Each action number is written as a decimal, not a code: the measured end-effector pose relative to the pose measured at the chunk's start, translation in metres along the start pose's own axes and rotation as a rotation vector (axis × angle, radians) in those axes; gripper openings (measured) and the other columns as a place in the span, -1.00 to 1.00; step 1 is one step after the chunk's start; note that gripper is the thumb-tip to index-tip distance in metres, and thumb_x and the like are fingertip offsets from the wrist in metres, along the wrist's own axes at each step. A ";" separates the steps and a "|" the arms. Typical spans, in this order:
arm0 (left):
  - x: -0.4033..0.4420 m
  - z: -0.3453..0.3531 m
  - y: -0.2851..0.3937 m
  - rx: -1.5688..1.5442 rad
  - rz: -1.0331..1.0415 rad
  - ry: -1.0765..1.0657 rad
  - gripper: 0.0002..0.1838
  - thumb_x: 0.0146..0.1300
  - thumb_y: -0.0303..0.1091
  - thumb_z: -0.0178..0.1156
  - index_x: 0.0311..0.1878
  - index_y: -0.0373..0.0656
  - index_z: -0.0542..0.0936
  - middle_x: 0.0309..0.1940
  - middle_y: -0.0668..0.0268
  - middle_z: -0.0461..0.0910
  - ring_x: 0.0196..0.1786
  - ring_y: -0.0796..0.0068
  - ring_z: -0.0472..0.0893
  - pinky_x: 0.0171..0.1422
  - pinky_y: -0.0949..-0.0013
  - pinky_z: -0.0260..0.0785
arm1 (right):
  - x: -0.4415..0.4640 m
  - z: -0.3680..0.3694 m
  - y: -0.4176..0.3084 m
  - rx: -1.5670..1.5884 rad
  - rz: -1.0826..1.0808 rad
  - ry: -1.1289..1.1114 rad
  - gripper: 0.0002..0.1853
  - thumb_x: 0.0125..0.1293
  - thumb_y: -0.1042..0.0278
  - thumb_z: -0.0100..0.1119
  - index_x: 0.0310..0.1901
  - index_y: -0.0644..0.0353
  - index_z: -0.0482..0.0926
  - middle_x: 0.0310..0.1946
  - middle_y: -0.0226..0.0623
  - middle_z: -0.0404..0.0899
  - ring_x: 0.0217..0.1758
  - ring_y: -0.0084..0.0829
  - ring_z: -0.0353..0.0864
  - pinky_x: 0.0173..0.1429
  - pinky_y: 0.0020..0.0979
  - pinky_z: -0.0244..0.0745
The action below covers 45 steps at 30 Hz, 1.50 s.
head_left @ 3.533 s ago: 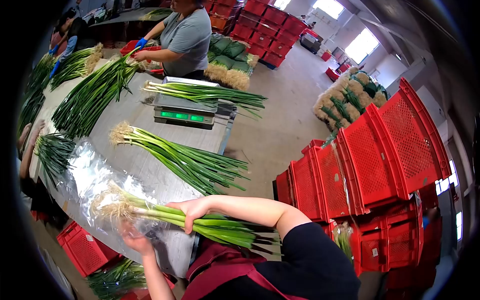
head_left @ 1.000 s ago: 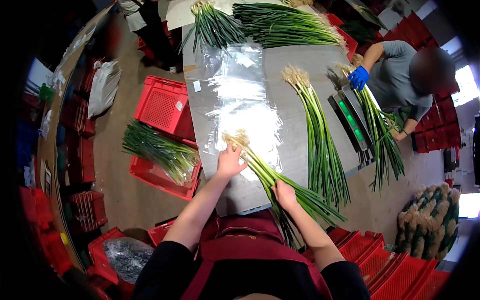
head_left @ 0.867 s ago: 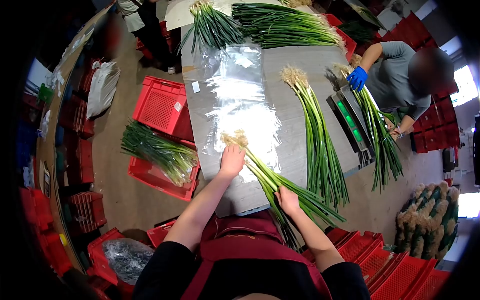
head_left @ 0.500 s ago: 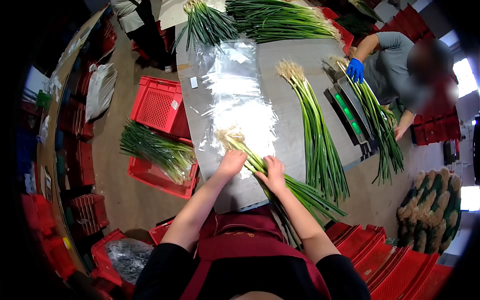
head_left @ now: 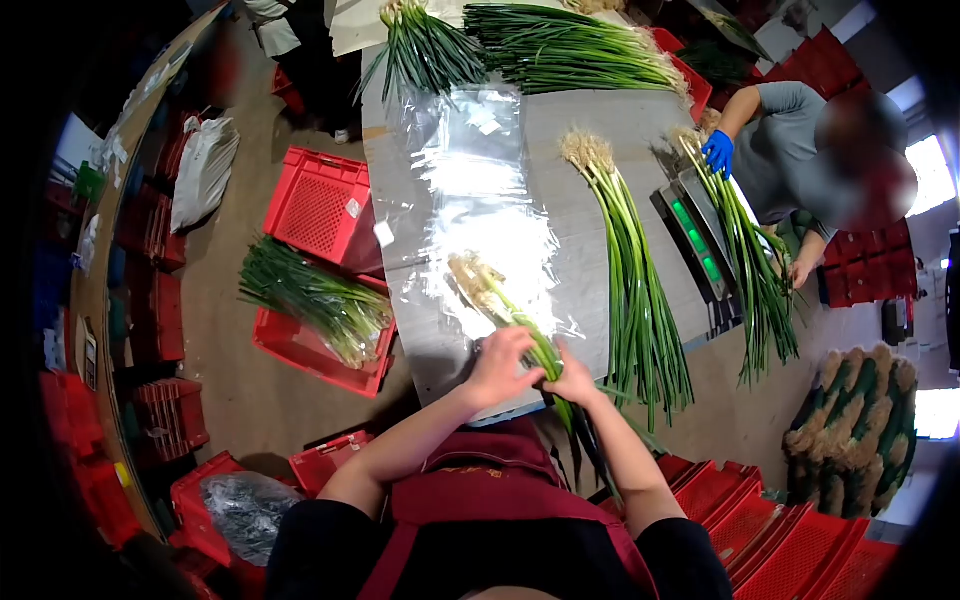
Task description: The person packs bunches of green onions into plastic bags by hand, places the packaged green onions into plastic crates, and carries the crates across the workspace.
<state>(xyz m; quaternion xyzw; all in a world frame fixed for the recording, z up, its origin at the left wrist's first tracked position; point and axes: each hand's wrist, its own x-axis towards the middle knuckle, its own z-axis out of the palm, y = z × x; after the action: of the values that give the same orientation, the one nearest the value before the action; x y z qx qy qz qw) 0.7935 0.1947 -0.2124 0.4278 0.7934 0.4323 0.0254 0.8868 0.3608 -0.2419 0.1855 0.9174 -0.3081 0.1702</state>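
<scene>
A small bunch of green onions (head_left: 543,352) lies across the near edge of the table, its pale roots over a shiny stack of clear plastic bags (head_left: 470,205) and its leaves hanging towards my apron. My right hand (head_left: 573,382) is closed round the stalks. On the other side, my left hand (head_left: 500,368) curls its fingers and thumb against the same stalks, just below the white part. To the right lies a larger pile of green onions (head_left: 635,280), apart from my hands.
Across the table, a co-worker's blue-gloved hand (head_left: 718,152) holds green onions on a scale (head_left: 692,235) with a lit green display. More green onions (head_left: 570,48) lie at the far end. Red crates (head_left: 318,205) stand left, one holding bagged onions (head_left: 315,300); stacked crates (head_left: 770,535) stand right.
My hands and the bunch have come closer to my body, and the leaves now hang more steeply downward. My left hand has shifted down the stalks. The view has shifted slightly.
</scene>
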 end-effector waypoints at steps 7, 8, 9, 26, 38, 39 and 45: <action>0.025 0.014 0.010 -0.337 -0.354 0.057 -0.48 -0.02 -0.19 0.22 -0.09 -0.28 0.25 -0.15 0.00 0.32 -0.04 0.03 0.34 0.04 0.17 0.20 | -0.009 -0.085 -0.031 0.915 -0.060 -0.373 -0.29 -0.26 0.54 0.23 0.08 0.24 0.26 -0.24 -0.29 0.46 -0.28 -0.48 0.49 -0.19 -0.47 0.43; 0.029 0.011 0.016 -0.423 -0.259 0.103 -0.62 0.06 -0.26 0.14 -0.13 -0.27 0.29 -0.25 0.01 0.42 -0.15 0.03 0.42 -0.01 0.18 0.24 | -0.007 -0.092 -0.034 0.900 -0.073 -0.371 -0.29 -0.26 0.54 0.23 0.08 0.24 0.26 -0.24 -0.29 0.46 -0.28 -0.48 0.49 -0.19 -0.47 0.43; 0.033 0.010 0.012 -0.334 -0.182 0.176 -0.71 0.08 -0.30 0.11 -0.21 -0.26 0.33 -0.32 0.05 0.44 -0.23 0.04 0.44 -0.09 0.17 0.25 | -0.004 -0.100 -0.037 0.926 -0.048 -0.416 -0.23 -0.26 0.60 0.24 0.13 0.22 0.19 -0.19 -0.29 0.44 -0.24 -0.45 0.49 -0.18 -0.45 0.44; 0.053 -0.065 0.036 -1.269 -0.447 0.389 -0.19 -0.17 -0.44 0.30 0.20 -0.19 0.12 0.00 0.25 0.30 0.04 0.46 0.31 0.07 0.43 0.20 | 0.091 -0.142 -0.211 0.952 -0.431 -0.096 -0.29 0.25 -0.22 -0.26 0.24 0.21 0.15 0.11 -0.13 0.31 0.13 -0.34 0.32 0.13 -0.37 0.22; -0.010 -0.212 -0.039 -0.730 -0.339 1.466 -0.22 0.18 -0.18 0.10 0.30 -0.20 -0.14 0.22 0.21 0.07 0.30 0.39 0.03 0.34 0.34 -0.16 | 0.068 0.001 -0.292 0.759 -0.674 -0.810 0.04 -0.19 -0.11 0.31 0.26 0.20 -0.04 0.02 -0.15 0.33 0.01 -0.25 0.42 0.02 -0.30 0.41; -0.019 -0.227 -0.051 -0.633 -0.403 1.452 -0.33 0.22 -0.16 0.04 0.25 -0.20 -0.04 0.16 0.20 0.12 0.23 0.39 0.12 0.29 0.33 -0.08 | 0.075 0.005 -0.301 0.829 -0.477 -0.940 -0.07 -0.22 0.18 0.33 0.21 0.22 0.03 -0.07 -0.10 0.39 -0.21 -0.24 0.53 -0.19 -0.25 0.51; -0.087 -0.294 -0.067 0.132 -0.536 1.121 -0.84 0.09 -0.34 -0.02 -0.47 -0.22 0.43 -0.52 0.10 0.42 -0.40 0.11 0.46 -0.28 0.17 0.28 | 0.079 0.053 -0.405 1.019 -0.070 -1.185 -0.59 0.09 0.10 0.01 -0.13 0.25 0.35 -0.33 -0.13 0.53 -0.42 -0.34 0.54 -0.32 -0.33 0.51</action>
<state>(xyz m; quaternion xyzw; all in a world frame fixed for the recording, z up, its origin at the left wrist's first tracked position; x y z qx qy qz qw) 0.6834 -0.0790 -0.1048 -0.0774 0.7908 0.5197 -0.3139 0.6475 0.0458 -0.1119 0.0166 0.4244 -0.7441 0.5156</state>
